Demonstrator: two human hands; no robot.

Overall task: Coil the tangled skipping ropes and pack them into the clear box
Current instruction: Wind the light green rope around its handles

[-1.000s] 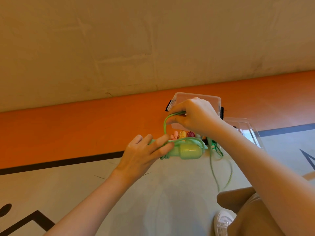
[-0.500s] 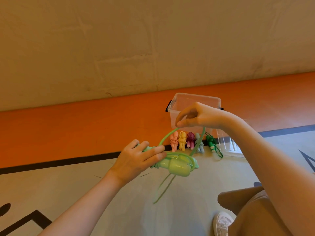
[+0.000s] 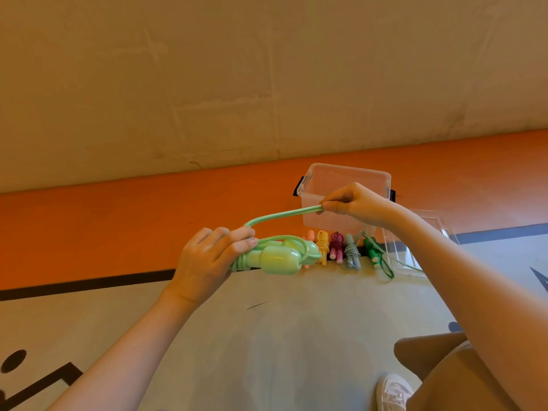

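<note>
Left hand (image 3: 207,262) grips the light green rope (image 3: 275,256) by its paired handles, fingers curled round them, steadying the bundle for winding. Right hand (image 3: 353,204) pinches the doubled free cord taut, evidently to lay another turn. Beyond, five coiled ropes (image 3: 344,250) lie in a row on the floor (image 3: 267,336), just before the clear box (image 3: 347,185) at the orange band; the box appears empty, its lid (image 3: 427,232) beside it

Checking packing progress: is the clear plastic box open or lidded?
Open: the clear plastic box shows a bare rim with no lid on it; a clear lid lies on the floor beside it.
</note>
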